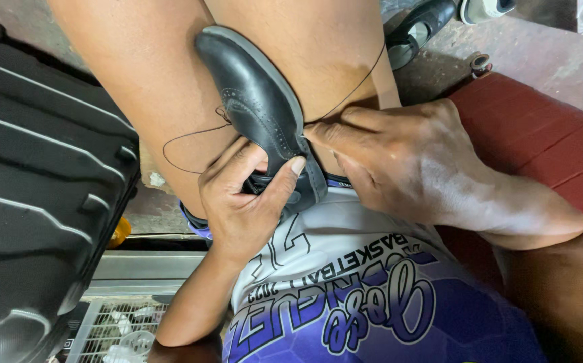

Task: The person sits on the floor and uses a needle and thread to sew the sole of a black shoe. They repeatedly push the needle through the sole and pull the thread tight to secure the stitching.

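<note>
Head view: left hand (241,195) grip clasps black shoe (258,107); right hand (399,158) pinches thread (352,87).

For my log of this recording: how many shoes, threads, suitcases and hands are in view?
Black shoes: 2, one held, one on the floor
Thread: 1
Suitcase: 1
Hands: 2, left hand, right hand
Total: 6

Shoe (258,107): black, punched dot pattern, grey sole edge. Thread (190,134): black. Shorts (372,296): white and purple, purple lettering outlined in white. Suitcase (36,168): black, ribbed. Bench (540,134): dark red. Floor (560,54): grey.
</note>
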